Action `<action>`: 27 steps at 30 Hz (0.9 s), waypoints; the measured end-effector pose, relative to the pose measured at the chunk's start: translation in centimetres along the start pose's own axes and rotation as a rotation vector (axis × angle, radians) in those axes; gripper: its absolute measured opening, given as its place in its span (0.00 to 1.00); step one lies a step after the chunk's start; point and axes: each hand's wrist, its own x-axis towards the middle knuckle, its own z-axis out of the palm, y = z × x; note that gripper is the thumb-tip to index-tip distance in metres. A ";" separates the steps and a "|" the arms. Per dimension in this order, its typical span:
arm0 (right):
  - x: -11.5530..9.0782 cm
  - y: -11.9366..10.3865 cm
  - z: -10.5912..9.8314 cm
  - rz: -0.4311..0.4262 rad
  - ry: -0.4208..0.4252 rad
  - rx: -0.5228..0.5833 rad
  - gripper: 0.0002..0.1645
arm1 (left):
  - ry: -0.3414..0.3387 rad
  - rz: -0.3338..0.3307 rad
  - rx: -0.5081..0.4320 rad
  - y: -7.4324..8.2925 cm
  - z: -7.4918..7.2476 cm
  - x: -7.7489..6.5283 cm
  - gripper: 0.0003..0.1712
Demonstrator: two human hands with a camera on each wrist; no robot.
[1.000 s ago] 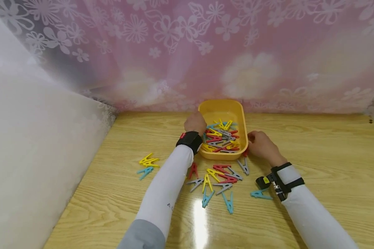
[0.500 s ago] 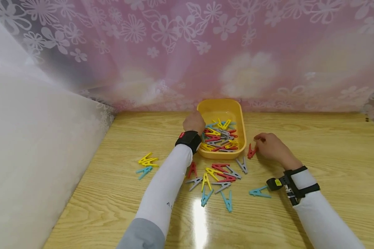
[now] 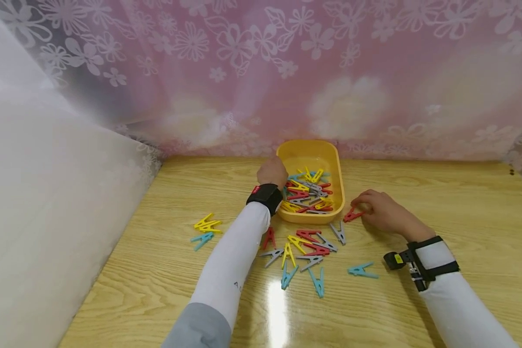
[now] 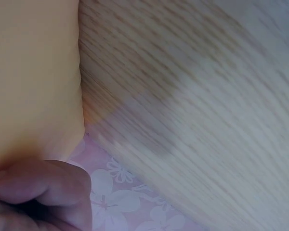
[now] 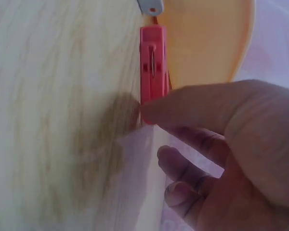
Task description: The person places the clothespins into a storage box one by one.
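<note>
Against the left side of a yellow plastic basin (image 3: 341, 191), my left hand (image 3: 272, 172) grips the rim; its curled fingers (image 4: 53, 185) show beside the basin's wall in the left wrist view. Many clothespins lie inside the basin, red, yellow, grey and blue. To the basin's right, my right hand (image 3: 384, 212) pinches a red clothespin (image 3: 354, 214) between thumb and index finger, low over the table. In the right wrist view this clothespin (image 5: 153, 55) points away from the thumb, its other fingers loosely bent. A grey clothespin (image 3: 338, 234) lies close by.
Several clothespins lie scattered before the basin, including a yellow one (image 3: 288, 253) and a blue one (image 3: 317, 281). Another blue clothespin (image 3: 363, 270) is at right, and a small group (image 3: 207, 225) at left. A flowered curtain (image 3: 261, 87) hangs behind the table (image 3: 461, 203).
My right hand has drawn slightly away from the basin to the right, with the red clothespin, which has tilted from upright to nearly flat. My left hand stays at the rim.
</note>
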 end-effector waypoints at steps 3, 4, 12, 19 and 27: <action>-0.4 0.1 -0.4 0.082 -0.027 0.026 0.17 | -0.007 -0.007 0.006 0.0 -0.1 0.1 0.16; -0.5 0.1 -0.5 0.116 -0.039 0.036 0.18 | -0.010 -0.010 0.009 0.0 -0.1 0.2 0.16; -2.1 0.7 -1.2 0.304 0.065 0.125 0.29 | -0.023 -0.004 0.004 -0.5 -0.4 0.3 0.17; -2.0 -0.6 -1.7 0.325 0.366 0.210 0.32 | -0.010 0.001 -0.017 -0.5 -0.4 0.1 0.17; 0.3 -2.4 -1.7 0.311 0.507 0.299 0.31 | -0.002 -0.006 -0.017 0.0 0.0 -0.2 0.18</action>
